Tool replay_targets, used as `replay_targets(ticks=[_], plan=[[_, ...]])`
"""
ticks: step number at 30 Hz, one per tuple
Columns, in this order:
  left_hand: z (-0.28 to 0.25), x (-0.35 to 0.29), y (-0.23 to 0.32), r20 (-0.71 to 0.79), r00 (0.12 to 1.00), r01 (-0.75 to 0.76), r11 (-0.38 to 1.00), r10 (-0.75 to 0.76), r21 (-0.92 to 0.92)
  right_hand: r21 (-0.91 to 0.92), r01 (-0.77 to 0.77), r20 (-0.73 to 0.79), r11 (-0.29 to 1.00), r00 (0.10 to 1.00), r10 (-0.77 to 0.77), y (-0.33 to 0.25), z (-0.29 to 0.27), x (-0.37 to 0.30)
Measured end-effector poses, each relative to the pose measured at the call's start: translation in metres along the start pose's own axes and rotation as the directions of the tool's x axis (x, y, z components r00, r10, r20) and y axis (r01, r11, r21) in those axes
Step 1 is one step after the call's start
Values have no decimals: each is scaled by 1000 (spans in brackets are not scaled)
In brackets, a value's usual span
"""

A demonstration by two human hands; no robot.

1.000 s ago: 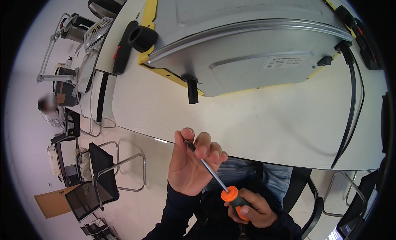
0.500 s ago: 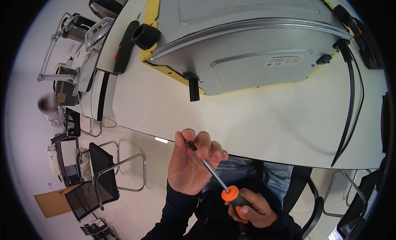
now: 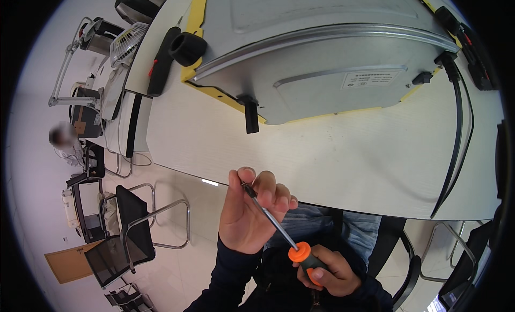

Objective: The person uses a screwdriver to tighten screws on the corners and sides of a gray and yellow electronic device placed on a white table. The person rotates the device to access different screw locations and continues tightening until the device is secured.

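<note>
Hands (image 3: 331,273) at screwdriver (image 3: 277,225) | orange-green handle (image 3: 310,264) | silver shaft (image 3: 283,233) | dark tip (image 3: 248,190)

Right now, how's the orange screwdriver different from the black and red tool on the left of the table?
The screwdriver has an orange and dark handle; the black tool is black with a little red. The screwdriver is in the right hand, tip by the left hand; the black tool lies on the table, untouched. The screwdriver shows a long shaft; the black tool, only a short one. Both have a handle and thin shaft.
</note>
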State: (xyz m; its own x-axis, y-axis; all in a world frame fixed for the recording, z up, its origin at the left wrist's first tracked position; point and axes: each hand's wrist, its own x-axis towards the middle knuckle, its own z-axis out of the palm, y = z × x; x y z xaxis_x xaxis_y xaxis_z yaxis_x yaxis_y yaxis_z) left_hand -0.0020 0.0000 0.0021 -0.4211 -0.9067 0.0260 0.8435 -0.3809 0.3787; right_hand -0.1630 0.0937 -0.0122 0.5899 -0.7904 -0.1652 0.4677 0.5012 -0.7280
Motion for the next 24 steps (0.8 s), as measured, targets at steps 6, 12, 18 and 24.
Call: replay_targets(ticks=[6,12,18,24], plan=[[-1,1,0,3,1000,2,1000,-2,-1,5,6,5,1000,1000,-6,2,-1,0],[0,2,-1,-7,1000,2,1000,-2,1,-9,-6,12,1000,1000,6,-1,-1,0],[-2,2,0,13,1000,4,1000,-4,-8,1,-8,3,1000,1000,8,-1,-2,0],[-1,2,-1,18,1000,7,1000,-7,-8,16,-5,16,1000,1000,5,1,-2,-1]])
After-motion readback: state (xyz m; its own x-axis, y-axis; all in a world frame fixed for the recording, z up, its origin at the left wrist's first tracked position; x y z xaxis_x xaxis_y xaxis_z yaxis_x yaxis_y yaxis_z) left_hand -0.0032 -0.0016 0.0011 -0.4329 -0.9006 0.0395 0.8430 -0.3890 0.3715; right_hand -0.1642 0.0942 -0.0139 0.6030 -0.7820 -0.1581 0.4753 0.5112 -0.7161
